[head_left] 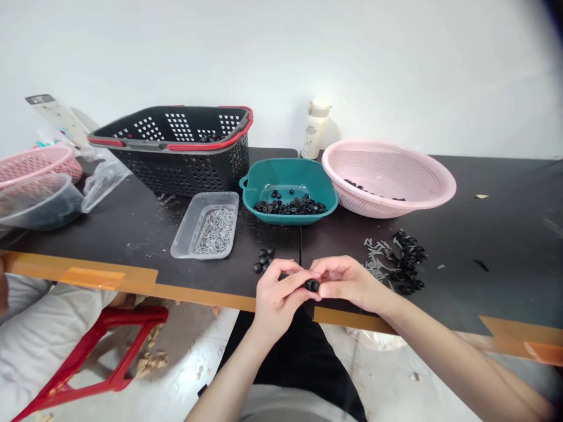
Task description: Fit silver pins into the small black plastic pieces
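Close to the table's front edge, my left hand (281,293) and my right hand (347,282) meet, both closed on a small round black plastic part (312,285). The fingers cover much of it, so its full shape is hidden. Just beyond my left hand lie several black round caps (264,258). To the right of my right hand is a pile of black plastic parts (407,261), with grey screws (376,258) beside and among them. A clear tub (179,243) of silvery screws stands to the left, and a teal basin (281,220) with loose black parts sits straight ahead.
Behind stand a black basket (193,167) with red handles, a white bottle (315,129) and a pink colander (396,205). At far left are a clear bowl (39,211), a pink basket (44,158) and a plastic bag (103,181). A person's leg (48,334) and a red stool (109,346) are below.
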### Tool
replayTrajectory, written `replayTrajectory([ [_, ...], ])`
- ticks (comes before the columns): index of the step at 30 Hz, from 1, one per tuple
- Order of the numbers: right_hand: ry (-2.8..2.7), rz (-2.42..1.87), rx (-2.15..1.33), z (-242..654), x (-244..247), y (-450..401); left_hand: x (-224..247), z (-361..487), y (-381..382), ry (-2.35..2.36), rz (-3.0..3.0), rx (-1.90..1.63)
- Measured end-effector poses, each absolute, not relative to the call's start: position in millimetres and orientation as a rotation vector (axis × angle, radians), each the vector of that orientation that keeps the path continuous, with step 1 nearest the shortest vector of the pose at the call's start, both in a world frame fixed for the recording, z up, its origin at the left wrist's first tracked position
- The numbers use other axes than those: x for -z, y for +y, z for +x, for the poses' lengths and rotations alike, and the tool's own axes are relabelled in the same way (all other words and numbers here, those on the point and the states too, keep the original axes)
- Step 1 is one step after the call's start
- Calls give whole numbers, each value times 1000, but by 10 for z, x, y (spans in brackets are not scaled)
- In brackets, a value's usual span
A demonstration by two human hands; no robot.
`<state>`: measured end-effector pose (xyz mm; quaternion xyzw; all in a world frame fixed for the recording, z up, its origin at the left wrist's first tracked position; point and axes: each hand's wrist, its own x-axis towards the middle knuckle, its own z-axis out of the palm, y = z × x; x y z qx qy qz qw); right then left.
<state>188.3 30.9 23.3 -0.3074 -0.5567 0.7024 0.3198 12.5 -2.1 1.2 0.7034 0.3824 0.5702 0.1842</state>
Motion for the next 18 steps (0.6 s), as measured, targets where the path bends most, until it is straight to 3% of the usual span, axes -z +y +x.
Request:
replayTrajectory([
  [8,-1792,-770,-1176,1923,-383,291,4,182,-51,1283,1933,-1670],
  [18,-1789,-781,-1051,1934,-312,284,-18,201,-57,1265,2140,-1541],
])
